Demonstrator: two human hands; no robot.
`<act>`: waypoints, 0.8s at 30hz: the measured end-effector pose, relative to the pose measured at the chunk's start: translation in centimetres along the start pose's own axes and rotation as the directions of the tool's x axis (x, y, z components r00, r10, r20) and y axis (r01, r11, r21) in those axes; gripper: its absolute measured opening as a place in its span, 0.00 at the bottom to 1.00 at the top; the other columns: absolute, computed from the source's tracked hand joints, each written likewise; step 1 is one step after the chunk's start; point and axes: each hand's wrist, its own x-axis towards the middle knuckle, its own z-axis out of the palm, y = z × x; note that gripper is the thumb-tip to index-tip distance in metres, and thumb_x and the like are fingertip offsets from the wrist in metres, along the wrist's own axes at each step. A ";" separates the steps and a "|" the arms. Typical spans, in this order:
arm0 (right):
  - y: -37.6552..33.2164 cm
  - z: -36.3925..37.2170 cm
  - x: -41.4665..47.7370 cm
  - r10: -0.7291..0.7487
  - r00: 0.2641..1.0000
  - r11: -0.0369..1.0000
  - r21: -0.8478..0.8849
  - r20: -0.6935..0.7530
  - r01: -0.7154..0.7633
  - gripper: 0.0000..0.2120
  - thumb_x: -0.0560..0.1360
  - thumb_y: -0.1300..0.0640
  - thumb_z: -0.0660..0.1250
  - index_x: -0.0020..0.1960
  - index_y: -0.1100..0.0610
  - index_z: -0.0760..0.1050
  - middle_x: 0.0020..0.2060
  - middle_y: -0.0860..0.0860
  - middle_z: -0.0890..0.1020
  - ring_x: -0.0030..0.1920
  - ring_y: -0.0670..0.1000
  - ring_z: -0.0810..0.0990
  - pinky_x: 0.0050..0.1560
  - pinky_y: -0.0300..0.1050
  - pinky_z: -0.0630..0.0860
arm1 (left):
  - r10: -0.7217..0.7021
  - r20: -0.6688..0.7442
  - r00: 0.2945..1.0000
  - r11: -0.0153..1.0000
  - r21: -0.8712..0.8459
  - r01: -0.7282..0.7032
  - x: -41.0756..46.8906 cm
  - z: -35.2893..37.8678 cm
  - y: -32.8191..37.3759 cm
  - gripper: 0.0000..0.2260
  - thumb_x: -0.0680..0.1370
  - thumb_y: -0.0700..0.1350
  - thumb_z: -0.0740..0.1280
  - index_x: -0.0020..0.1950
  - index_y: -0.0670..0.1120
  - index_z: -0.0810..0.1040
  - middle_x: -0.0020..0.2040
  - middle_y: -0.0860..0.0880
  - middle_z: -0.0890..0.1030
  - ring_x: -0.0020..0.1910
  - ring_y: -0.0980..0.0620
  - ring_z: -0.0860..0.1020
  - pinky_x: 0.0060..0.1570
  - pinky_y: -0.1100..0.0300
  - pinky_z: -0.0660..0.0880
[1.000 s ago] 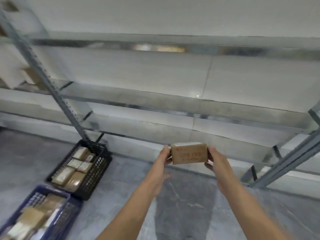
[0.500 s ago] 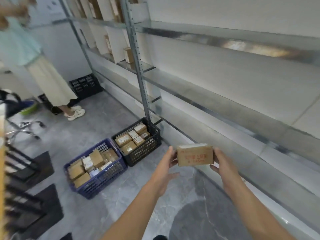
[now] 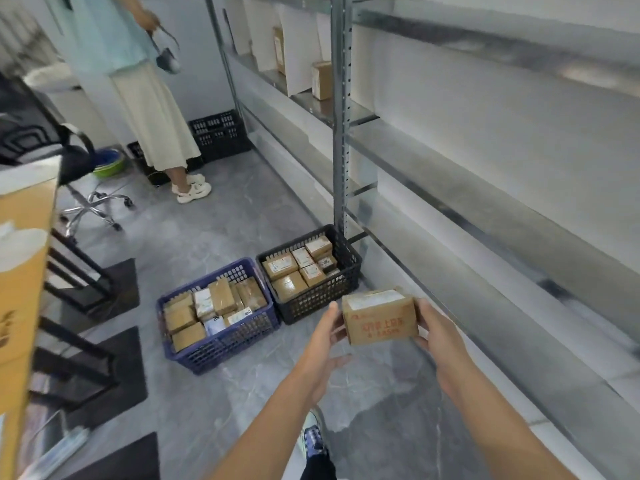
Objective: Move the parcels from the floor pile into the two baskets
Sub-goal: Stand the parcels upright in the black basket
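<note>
In the head view, a brown parcel point(image 3: 379, 318) with red print is held above the floor, just right of the black basket point(image 3: 318, 299). The left hand point(image 3: 323, 344) presses straight fingers against its left end, and the right hand point(image 3: 440, 336) curls round its right end. The black basket and the touching blue basket point(image 3: 228, 344) sit by the metal rack point(image 3: 341, 133), both filled with parcels.

A small brown cardboard parcel point(image 3: 380, 317), with a white label on top and red print on its near side, is held level in the air. The left grip point(image 3: 323, 344) presses straight fingers on its left end and the right grip point(image 3: 438, 337) curls round its right end. Beyond it a blue basket point(image 3: 221, 344) and a black basket point(image 3: 318, 299) stand touching on the floor point(image 3: 214, 216), both filled with taped boxes point(image 3: 221, 296).
</note>
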 end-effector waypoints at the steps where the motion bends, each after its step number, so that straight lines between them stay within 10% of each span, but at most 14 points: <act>1: -0.3 1.1 1.7 0.015 1.000 1.000 -0.013 0.003 -0.015 0.21 0.87 0.41 0.52 0.65 0.43 0.83 0.61 0.44 0.84 0.65 0.43 0.78 0.74 0.57 0.72 | -0.013 -0.011 1.000 1.000 -0.007 0.013 1.6 -1.0 0.6 0.22 0.81 0.71 0.55 0.70 0.63 0.72 0.72 0.56 0.73 0.71 0.55 0.72 0.65 0.46 0.74; 10: -2.8 10.3 15.1 0.169 0.984 0.984 -0.047 -0.047 -0.172 0.18 0.87 0.41 0.53 0.57 0.44 0.82 0.57 0.44 0.84 0.66 0.50 0.78 0.76 0.59 0.68 | -0.118 -0.068 0.991 0.993 -0.027 0.116 14.7 -9.0 6.2 0.12 0.84 0.66 0.54 0.57 0.67 0.75 0.64 0.60 0.75 0.70 0.53 0.71 0.67 0.46 0.70; 24: -4.7 15.3 33.1 0.315 0.949 0.935 -0.177 0.021 -0.307 0.20 0.87 0.43 0.51 0.59 0.47 0.82 0.53 0.46 0.87 0.60 0.49 0.81 0.70 0.56 0.71 | -0.295 -0.139 0.945 0.954 -0.095 0.284 30.4 -12.6 10.3 0.26 0.83 0.67 0.57 0.75 0.56 0.73 0.71 0.55 0.75 0.72 0.52 0.71 0.75 0.41 0.66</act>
